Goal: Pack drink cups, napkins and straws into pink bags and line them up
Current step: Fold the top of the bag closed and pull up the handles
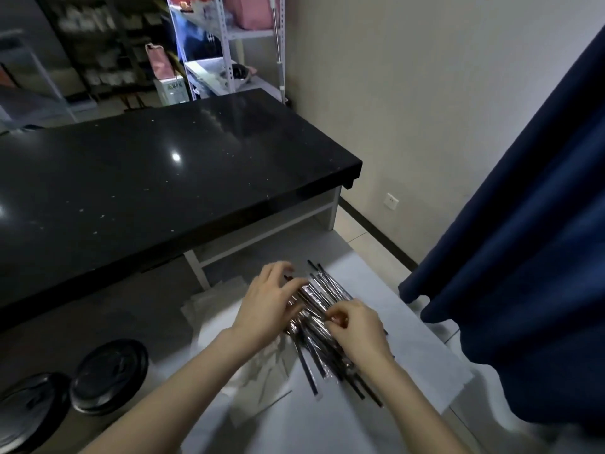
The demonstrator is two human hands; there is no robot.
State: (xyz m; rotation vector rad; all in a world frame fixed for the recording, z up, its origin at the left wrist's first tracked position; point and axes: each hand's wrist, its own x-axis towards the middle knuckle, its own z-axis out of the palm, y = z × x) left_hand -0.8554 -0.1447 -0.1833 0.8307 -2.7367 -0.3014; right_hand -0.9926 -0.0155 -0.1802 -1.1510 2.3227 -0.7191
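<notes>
A heap of black straws (322,291) in clear wrappers lies on a pale sheet (409,329) over a low surface. My left hand (265,306) rests on the heap's left side with its fingers spread over the straws. My right hand (357,329) sits on the heap's right side, its fingertips pinched on a wrapped straw. Two drink cups with black lids (109,375) (31,409) stand at the lower left. Flat whitish napkins or wrappers (258,375) lie under my left forearm. A pink bag (159,60) stands far back on the floor.
A long black countertop (147,178) fills the middle and left. A dark blue curtain (523,257) hangs at the right. White metal shelving (226,44) with pink items stands at the back. A beige wall with a socket (392,200) is behind.
</notes>
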